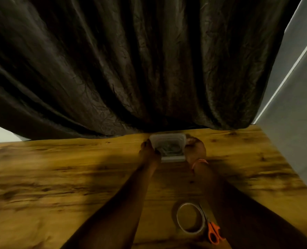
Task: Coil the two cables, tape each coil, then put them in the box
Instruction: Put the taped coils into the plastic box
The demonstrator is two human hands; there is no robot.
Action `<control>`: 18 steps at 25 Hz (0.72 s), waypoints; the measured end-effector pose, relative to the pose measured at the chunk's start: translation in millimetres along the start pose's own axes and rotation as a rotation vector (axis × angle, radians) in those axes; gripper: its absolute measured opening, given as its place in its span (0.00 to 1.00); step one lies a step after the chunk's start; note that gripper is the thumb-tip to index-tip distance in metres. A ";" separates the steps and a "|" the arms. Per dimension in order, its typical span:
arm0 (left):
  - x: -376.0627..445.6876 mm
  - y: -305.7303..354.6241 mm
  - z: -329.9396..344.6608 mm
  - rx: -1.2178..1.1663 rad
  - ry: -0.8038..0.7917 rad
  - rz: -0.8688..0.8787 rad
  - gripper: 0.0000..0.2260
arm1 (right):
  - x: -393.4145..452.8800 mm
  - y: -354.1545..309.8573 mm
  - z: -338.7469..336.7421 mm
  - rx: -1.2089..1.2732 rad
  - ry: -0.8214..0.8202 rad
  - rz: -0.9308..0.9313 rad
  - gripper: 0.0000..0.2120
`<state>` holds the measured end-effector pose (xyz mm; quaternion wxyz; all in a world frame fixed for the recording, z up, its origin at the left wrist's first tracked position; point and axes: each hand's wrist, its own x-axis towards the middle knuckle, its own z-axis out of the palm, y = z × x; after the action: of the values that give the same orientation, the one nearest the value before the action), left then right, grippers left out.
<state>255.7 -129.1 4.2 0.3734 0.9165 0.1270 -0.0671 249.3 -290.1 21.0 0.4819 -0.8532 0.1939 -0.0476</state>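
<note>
Curtain (131, 69), dark and pleated, fills the far half, hem reaching the table's far edge. Grey wall (293, 105) on the right. Wooden table (59, 177) spans the near half. Both forearms stretch out to the far edge. Clear plastic box (168, 147) sits there, just below the curtain hem; blurry contents inside, cables cannot be told apart. Left hand (148, 151) grips the box's left side, fingers curled on the rim. Right hand (195, 150), orange band at wrist, grips the right side. Tape roll (190, 218) lies flat near, right of centre. Orange-handled scissors (212, 229) touch its right side.
</note>
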 end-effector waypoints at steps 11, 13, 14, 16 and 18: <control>8.3 -23.7 0.4 -0.059 -0.029 0.078 0.24 | -16.2 17.5 -1.8 -0.158 -0.145 -0.148 0.25; 1.8 -31.1 -7.0 -0.014 0.015 0.096 0.23 | -18.5 15.9 4.8 -0.176 -0.170 -0.167 0.26; -2.5 -37.7 -13.0 0.005 0.027 0.104 0.24 | -20.8 14.7 11.4 -0.192 -0.191 -0.195 0.26; -10.3 -55.1 -28.4 0.058 0.046 0.087 0.27 | -28.0 8.8 29.6 -0.183 -0.209 -0.219 0.25; -19.7 -73.1 -45.7 0.152 0.070 0.025 0.29 | -39.9 0.2 53.4 -0.116 -0.226 -0.199 0.24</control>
<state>217.4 -50.3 -7.8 0.2990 0.9454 0.1232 -0.0398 226.8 -232.3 -3.3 0.4437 -0.8944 0.0554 0.0124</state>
